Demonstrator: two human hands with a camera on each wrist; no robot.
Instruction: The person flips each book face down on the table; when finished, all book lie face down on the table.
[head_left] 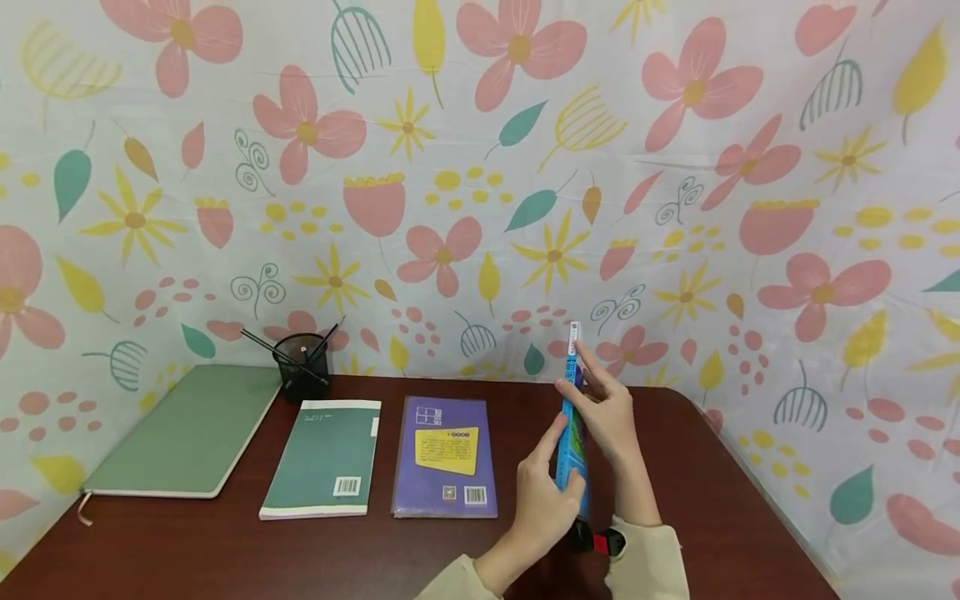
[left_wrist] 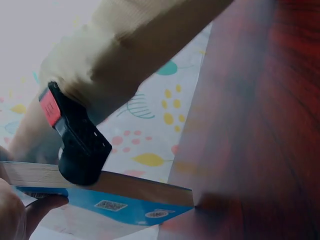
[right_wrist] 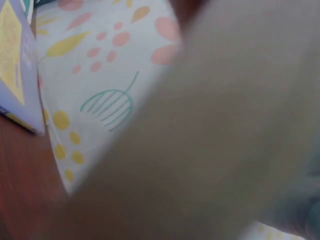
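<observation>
A thick blue book point(head_left: 570, 450) stands on edge above the right part of the table, its narrow spine facing the head camera. My left hand point(head_left: 546, 500) holds its lower part, with fingers on the left side and the thumb near the spine. Higher up, my right hand point(head_left: 609, 412) grips the book from the right, its fingers reaching the top of the spine. In the left wrist view the blue cover of the book point(left_wrist: 135, 202) and its page edges show, with part of the left hand point(left_wrist: 12, 212) at the corner. A blurred sleeve fills most of the right wrist view.
On the dark wooden table point(head_left: 705, 475) lie a purple book point(head_left: 442, 492), a teal book point(head_left: 318, 462) and a large green notebook point(head_left: 187, 433). A black mesh pen holder point(head_left: 303, 383) stands at the back. Behind hangs a flower-patterned cloth point(head_left: 480, 217).
</observation>
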